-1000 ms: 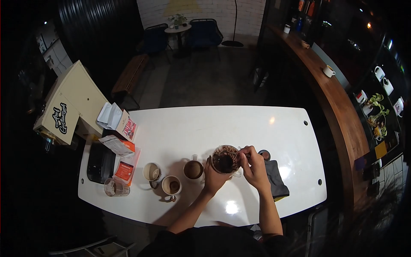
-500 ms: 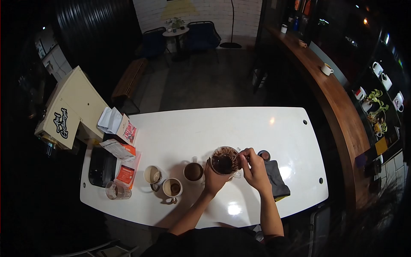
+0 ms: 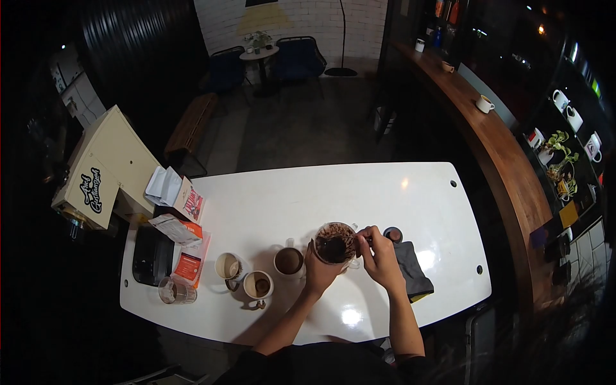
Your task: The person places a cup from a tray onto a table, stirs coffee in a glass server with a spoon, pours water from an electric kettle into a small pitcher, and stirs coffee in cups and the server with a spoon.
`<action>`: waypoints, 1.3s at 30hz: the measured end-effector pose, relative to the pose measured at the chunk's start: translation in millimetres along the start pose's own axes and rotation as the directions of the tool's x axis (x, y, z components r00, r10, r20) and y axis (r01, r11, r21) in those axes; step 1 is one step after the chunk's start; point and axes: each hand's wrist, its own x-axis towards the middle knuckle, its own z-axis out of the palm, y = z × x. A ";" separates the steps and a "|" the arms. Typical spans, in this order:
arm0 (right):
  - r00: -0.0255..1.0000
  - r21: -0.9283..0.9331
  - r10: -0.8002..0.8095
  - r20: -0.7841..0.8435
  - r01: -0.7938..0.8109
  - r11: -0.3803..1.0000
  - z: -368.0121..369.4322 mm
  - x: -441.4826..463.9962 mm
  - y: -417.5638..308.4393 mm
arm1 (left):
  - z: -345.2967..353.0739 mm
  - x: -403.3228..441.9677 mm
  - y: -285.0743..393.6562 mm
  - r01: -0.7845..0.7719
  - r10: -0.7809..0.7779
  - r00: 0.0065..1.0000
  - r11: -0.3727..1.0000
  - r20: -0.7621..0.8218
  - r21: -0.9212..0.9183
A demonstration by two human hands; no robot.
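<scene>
My left hand (image 3: 319,271) is wrapped round the left side of a clear glass vessel (image 3: 335,242), which has dark brown residue on its wall and dark contents. My right hand (image 3: 380,256) is pinched at the vessel's right rim, on something too small and dark to make out. Left of the vessel stands a mug with brown contents (image 3: 289,260). Two more mugs are further left, a light one (image 3: 228,265) and one with a brown patch inside (image 3: 258,284). A dark pouch (image 3: 412,269) lies right of my right hand, below a small round dark object (image 3: 393,235).
On the white table's (image 3: 308,183) left side are a clear cup (image 3: 178,290), coffee bags (image 3: 187,260), a black device (image 3: 153,253) and a cream machine (image 3: 106,170). A wooden counter (image 3: 507,186) with cups curves along the right.
The view has shifted slightly. Both hands stay at the glass vessel, and my right hand has moved slightly at its rim.
</scene>
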 end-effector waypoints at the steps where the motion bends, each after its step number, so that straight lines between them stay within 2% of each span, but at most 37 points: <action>1: 1.000 0.001 0.001 0.001 -0.001 1.000 0.0 -0.2 0.9 | 0.0 0.1 0.2 0.018 -0.018 1.000 1.000 0.008 -0.009; 8: 1.000 -0.008 0.016 0.012 -0.016 1.000 -0.5 -1.3 0.0 | 0.9 1.3 7.6 0.024 -0.024 1.000 0.999 -0.012 -0.038; 15: 0.998 0.046 -0.068 -0.020 0.069 0.997 -3.5 0.8 -19.9 | 1.0 1.8 14.3 0.027 -0.027 0.999 0.999 -0.023 -0.019; 20: 0.995 0.024 -0.105 0.003 0.104 0.994 3.5 3.5 -31.7 | 3.8 -0.5 7.9 0.103 -0.108 0.994 0.977 -0.019 -0.189; 22: 0.998 0.036 -0.053 0.041 0.052 0.998 4.9 4.8 -32.2 | 4.0 -0.2 10.0 0.090 -0.097 0.994 0.984 -0.040 -0.153; 27: 0.999 0.029 -0.037 0.037 0.036 0.999 6.3 4.4 -29.1 | 4.6 0.2 8.1 0.080 -0.085 0.994 0.994 -0.070 -0.072; 30: 0.998 0.016 -0.014 0.053 0.013 1.000 5.8 3.5 -28.4 | 1.6 -0.1 9.7 0.059 -0.062 0.997 0.997 -0.053 -0.043; 32: 0.998 -0.001 0.000 0.067 0.000 1.000 4.4 3.0 -28.4 | -0.2 -2.1 4.8 0.064 -0.065 0.998 0.998 0.023 0.025; 39: 0.995 -0.001 0.049 0.087 -0.049 0.999 3.4 1.9 -27.2 | 0.5 -4.5 -7.3 0.055 -0.055 0.998 0.998 0.020 -0.006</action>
